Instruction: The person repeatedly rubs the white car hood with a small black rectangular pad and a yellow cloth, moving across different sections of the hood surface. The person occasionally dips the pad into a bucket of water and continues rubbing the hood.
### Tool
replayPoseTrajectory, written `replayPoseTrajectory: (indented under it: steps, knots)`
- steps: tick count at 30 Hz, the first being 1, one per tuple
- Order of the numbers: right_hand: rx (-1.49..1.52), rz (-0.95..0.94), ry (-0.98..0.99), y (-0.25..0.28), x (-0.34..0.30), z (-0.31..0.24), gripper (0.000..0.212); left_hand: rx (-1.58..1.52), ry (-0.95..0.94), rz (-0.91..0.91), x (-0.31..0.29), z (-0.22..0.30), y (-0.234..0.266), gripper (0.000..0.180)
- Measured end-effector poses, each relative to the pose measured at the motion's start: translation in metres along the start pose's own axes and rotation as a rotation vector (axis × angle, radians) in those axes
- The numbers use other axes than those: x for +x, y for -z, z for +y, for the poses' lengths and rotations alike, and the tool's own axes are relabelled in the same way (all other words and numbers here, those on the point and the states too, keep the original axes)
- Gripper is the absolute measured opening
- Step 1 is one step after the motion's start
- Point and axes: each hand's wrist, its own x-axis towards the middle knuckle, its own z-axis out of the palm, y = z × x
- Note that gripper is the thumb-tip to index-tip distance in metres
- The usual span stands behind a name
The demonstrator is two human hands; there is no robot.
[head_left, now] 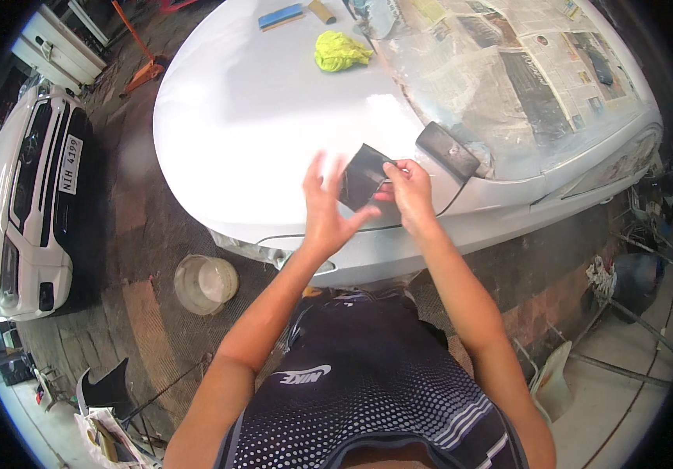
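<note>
Black sandpaper sheet (360,173) sits pinched between the right hand's (410,186) thumb and fingers, extending leftward toward the left hand (325,213), which I see spread wide, apparently empty. Beyond, rightward, a dark block (447,151) rests on the white car hood (242,172).

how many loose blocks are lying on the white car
3: a blue block and a smaller brownish block near the picture's top edge, and a black block just up and right of the right hand. More could be hidden out of frame.
</note>
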Motion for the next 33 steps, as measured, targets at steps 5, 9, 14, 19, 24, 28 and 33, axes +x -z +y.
replayPoseTrajectory:
  steps: [5, 9, 14, 19, 24, 28, 33]
  knots:
    - [-0.078, -0.094, -0.151, -0.010, 0.001, 0.000, 0.023, 0.224, -0.239, -0.331, 0.009, -0.006, 0.007, 0.093]
    - [-0.087, -0.213, -0.057, -0.003, 0.013, -0.003, 0.033, -0.024, -0.055, -0.246, 0.028, -0.012, -0.010, 0.061]
    - [-0.323, -0.055, 0.412, 0.074, 0.026, -0.025, 0.031, -0.310, 0.509, 0.205, 0.091, -0.084, -0.009, 0.047]
    - [-0.695, 0.320, 0.802, 0.223, 0.045, -0.046, 0.024, 0.737, 0.402, 0.004, 0.082, -0.137, -0.035, 0.059]
    - [-0.992, 0.271, 1.066, 0.300, 0.070, -0.060, 0.014, 0.403, -0.171, -0.294, 0.046, -0.033, -0.133, 0.060]
    - [-1.022, 0.069, 1.247, 0.305, 0.074, -0.050, 0.017, 0.292, 0.461, -0.053, 0.080, -0.148, -0.041, 0.056]
    - [-0.879, 0.032, 1.221, 0.308, 0.074, -0.051, 0.022, 0.586, 0.372, 0.001, 0.090, -0.110, -0.106, 0.061]
